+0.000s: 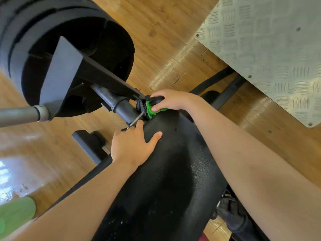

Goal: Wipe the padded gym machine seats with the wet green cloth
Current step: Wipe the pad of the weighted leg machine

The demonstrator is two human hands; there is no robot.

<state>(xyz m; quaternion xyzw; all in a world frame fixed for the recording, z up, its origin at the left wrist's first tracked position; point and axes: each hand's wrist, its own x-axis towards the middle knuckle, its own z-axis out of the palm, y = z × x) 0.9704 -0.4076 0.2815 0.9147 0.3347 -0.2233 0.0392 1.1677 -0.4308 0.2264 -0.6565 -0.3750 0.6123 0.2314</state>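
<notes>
A long black padded seat (pixel 170 171) runs from the bottom centre up to the middle of the view, its surface speckled with wet spots. My right hand (pixel 171 100) holds the bunched green cloth (pixel 152 110) at the seat's far end, against a black knob and the machine's metal joint. My left hand (pixel 133 145) rests on the seat's left side just below that end, fingers spread over the edge and thumb lying on the pad.
A stack of large black weight plates (pixel 52 32) on a steel sleeve (pixel 20 115) fills the upper left. A grey checker-plate platform (pixel 271 49) stands at the upper right. Black frame bars (pixel 88 145) cross the wooden floor (pixel 165 40) beside the seat.
</notes>
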